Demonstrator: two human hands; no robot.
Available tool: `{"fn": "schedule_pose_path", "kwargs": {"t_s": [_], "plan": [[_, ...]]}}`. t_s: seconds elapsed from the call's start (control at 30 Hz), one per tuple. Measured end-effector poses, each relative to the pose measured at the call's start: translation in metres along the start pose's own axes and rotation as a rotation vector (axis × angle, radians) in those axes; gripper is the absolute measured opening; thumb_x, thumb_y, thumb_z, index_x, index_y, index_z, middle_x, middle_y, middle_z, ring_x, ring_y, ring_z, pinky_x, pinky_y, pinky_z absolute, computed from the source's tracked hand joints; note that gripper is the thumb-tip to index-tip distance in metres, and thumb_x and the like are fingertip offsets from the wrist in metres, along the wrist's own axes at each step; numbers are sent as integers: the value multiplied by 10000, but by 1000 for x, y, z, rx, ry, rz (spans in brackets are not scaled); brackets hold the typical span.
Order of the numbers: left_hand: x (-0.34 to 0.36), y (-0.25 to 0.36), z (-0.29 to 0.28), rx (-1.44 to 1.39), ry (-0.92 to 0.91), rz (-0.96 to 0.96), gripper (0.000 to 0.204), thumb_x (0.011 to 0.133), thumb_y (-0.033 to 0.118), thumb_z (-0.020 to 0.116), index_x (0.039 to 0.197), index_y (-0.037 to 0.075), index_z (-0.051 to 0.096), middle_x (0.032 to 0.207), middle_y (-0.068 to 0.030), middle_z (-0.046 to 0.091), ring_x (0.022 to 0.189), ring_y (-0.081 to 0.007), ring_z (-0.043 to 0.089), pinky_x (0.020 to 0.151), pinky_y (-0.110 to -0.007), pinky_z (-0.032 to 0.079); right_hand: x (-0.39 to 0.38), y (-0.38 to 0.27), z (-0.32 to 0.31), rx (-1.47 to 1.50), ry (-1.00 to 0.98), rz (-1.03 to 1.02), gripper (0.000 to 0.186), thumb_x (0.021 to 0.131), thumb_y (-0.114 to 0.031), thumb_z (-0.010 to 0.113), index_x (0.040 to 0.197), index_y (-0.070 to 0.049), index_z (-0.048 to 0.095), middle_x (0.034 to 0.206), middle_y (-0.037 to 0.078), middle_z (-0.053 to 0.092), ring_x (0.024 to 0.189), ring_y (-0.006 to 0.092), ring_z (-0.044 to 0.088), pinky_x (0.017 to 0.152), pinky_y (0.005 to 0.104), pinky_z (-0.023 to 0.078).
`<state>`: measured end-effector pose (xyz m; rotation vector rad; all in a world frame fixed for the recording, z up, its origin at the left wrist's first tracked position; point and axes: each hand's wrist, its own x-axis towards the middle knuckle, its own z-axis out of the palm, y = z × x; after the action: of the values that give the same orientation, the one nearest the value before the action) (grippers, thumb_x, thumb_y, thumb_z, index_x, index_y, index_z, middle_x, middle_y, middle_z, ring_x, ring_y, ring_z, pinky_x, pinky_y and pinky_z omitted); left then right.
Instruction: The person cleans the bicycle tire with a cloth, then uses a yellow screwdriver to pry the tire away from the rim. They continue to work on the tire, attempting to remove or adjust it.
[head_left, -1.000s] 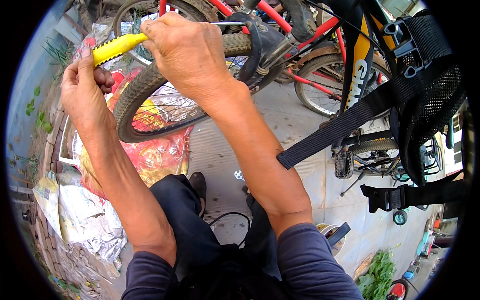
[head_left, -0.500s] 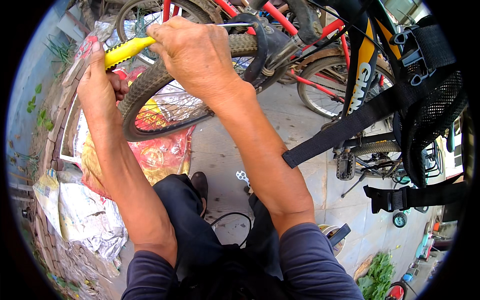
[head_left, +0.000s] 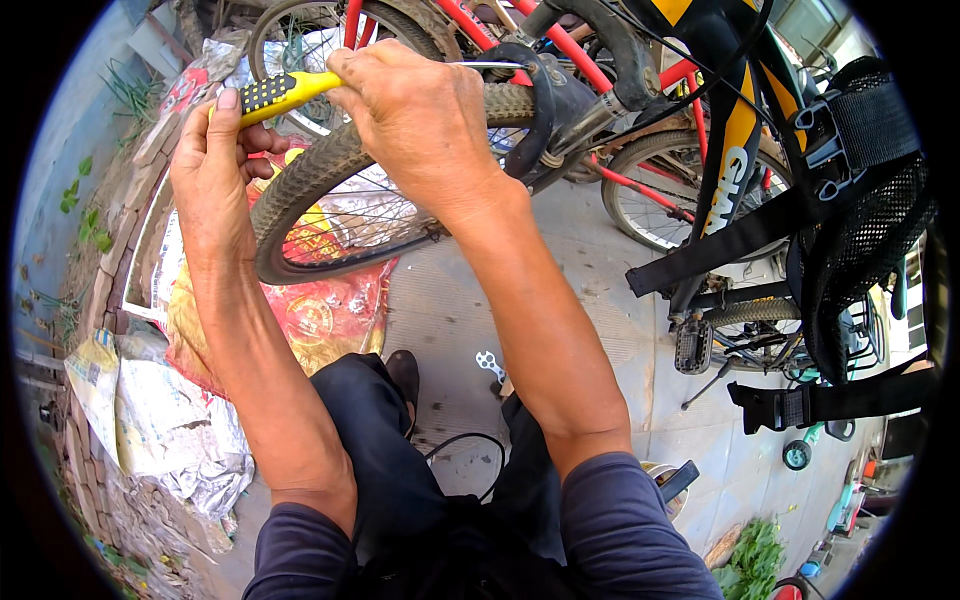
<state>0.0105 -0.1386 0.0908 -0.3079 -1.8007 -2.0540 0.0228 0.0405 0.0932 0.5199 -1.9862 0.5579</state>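
A screwdriver with a yellow handle (head_left: 290, 92) and black dotted grip lies nearly level above the knobby bicycle tyre (head_left: 300, 200). My left hand (head_left: 215, 165) is closed on the handle's rear end, thumb on top and fingers curled below. Over the tyre, my right hand (head_left: 420, 125) is wrapped round the front of the handle. The thin metal shaft (head_left: 487, 65) comes out past my right hand toward the dark curved part (head_left: 545, 110) beside the fork (head_left: 590, 120). Whether its tip touches anything there, I cannot tell.
Red-framed bicycles (head_left: 640, 190) stand behind the wheel. Black straps and a mesh bag (head_left: 860, 220) hang at the right. Sacks (head_left: 180, 430) lie at the left by a brick edging. A flat multi-hole wrench (head_left: 489, 365) is on the paving near my shoe (head_left: 402, 375).
The handle has turned, so its dotted grip now faces up. Both hands and the bicycle appear a little further right in view. My left thumb and fingers have shifted on the handle's end.
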Motion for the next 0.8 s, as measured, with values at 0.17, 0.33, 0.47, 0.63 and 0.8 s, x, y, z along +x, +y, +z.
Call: {"fn": "schedule_pose_path", "kwargs": {"t_s": [0.17, 0.33, 0.47, 0.63, 0.8], "plan": [[-4, 5, 1, 173, 155, -147, 409, 934, 447, 593, 851, 46, 581, 623, -10, 551, 552, -84, 566, 466, -195, 376, -2, 2, 2, -18, 5, -27, 234, 767, -158, 739, 985, -84, 698, 848, 66, 676, 726, 270, 659, 606, 362, 509], [0, -3, -2, 83, 126, -99, 435, 912, 482, 614, 810, 62, 559, 577, 19, 470, 497, -82, 490, 451, -200, 344, -1, 1, 5, -57, 0, -25, 226, 770, -160, 735, 978, -80, 699, 832, 65, 670, 719, 268, 659, 602, 365, 511], [0, -1, 1, 69, 114, -50, 391, 930, 438, 610, 802, 74, 547, 604, 21, 469, 530, -85, 491, 469, -202, 351, 0, 1, 4, -29, 50, -52, 129, 757, -94, 662, 884, -71, 663, 775, 86, 641, 672, 282, 664, 582, 379, 519], [4, -7, -4, -52, 27, 45, 296, 956, 336, 603, 870, 53, 587, 640, 12, 514, 567, -77, 530, 480, -198, 369, 1, 0, 2, -12, 64, -62, 87, 764, -68, 627, 847, -72, 651, 751, 94, 629, 647, 284, 666, 570, 382, 522], [2, -3, -4, -63, 20, 57, 313, 944, 356, 617, 903, 46, 602, 663, 3, 552, 575, -81, 559, 489, -188, 390, 1, 2, 4, -8, 71, -80, 83, 782, -89, 641, 863, -78, 656, 743, 82, 627, 650, 276, 665, 566, 378, 516]]}}
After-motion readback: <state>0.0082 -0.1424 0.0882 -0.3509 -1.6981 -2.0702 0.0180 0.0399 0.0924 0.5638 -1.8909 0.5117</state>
